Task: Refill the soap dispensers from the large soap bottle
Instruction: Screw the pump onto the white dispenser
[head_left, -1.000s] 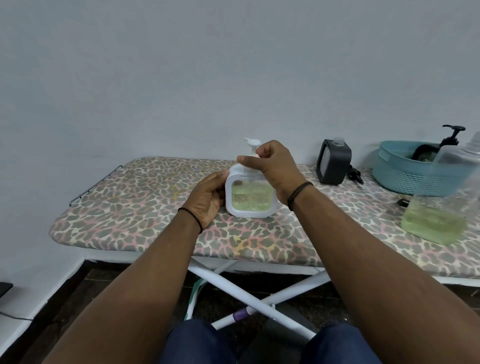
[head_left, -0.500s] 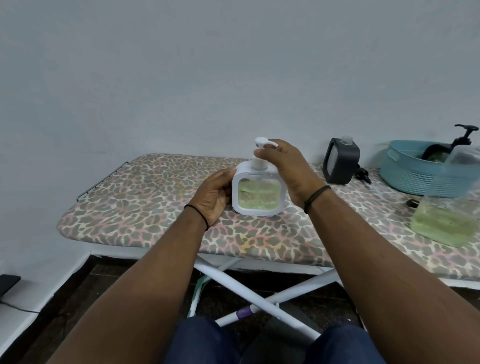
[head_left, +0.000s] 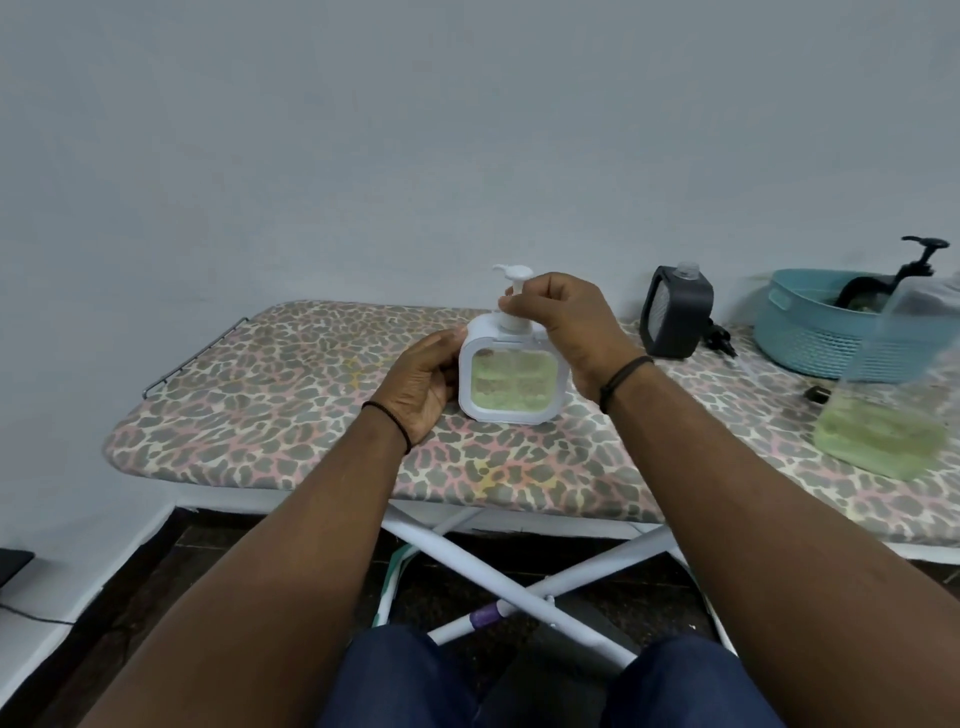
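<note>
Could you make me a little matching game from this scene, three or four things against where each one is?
Things:
1. white dispenser
2. black dispenser
3. large soap bottle
4. teal basket

Places:
A. near the wall, just left of the basket
B. far right, at the back of the board
C. between the two hands
D. right front, partly cut off by the picture's edge

Pairs: 1-C, 2-A, 3-D, 4-B

counted: soap dispensers x3 – white (head_left: 511, 374), black (head_left: 675, 312), 1 in basket (head_left: 883, 283) | lg soap bottle (head_left: 893, 395) x1 | basket (head_left: 810, 332) x1 | hands x2
</note>
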